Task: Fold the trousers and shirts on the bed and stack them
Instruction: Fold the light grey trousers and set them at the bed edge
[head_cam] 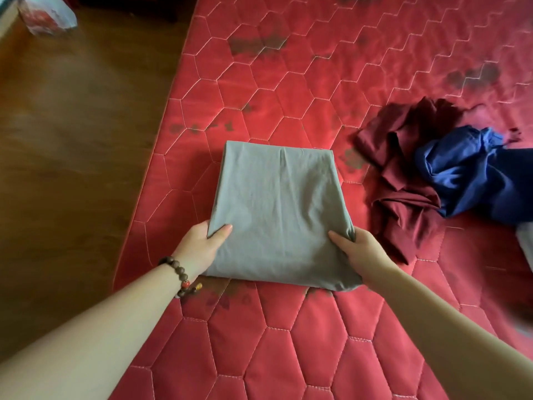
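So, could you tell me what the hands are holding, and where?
Both hands, left and right, grip the folded grey garment at its near side edges.

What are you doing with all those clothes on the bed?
A person is folding laundry on a red quilted bed. Both hands, left hand and right hand, grip the near corners of a grey garment that is already folded into a neat rectangle. To its right, a dark red garment and a blue garment lie crumpled, not yet folded.
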